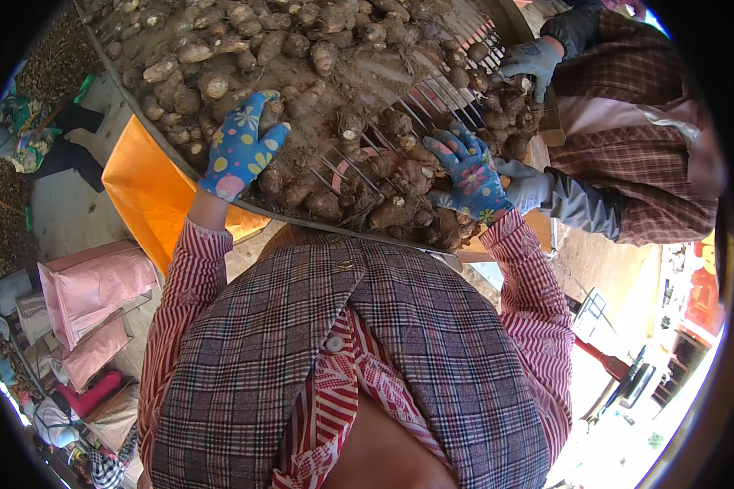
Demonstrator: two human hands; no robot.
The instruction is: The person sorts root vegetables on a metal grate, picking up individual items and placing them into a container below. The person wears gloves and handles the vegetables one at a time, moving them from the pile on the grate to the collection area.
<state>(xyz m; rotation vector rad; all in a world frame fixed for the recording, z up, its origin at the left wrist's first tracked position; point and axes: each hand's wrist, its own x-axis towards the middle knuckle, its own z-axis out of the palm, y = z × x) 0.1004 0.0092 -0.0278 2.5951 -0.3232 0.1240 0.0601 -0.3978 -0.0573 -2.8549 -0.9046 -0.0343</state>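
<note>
Soil-covered taro-like tubers [324, 58] lie heaped across a dirty sorting table [367, 76] before me. My left hand [241, 147], in a blue flowered glove, reaches over the table's near edge at the left. Its thumb and fingers are spread beside some tubers, and I see nothing held. In a matching glove, my right hand [470, 174] lies palm down among tubers at the right, fingers apart. What is under that palm is hidden. Metal bars of a grate [358, 174] show between my hands, partly covered by tubers [391, 211] and roots.
At the right a co-worker in a plaid garment has one gloved hand [535, 64] at the tubers and another glove [523, 183] beside my right hand. An orange sheet [140, 183] hangs below the table's left edge. Pink bags [98, 287] stand on the floor, with other people beyond.
</note>
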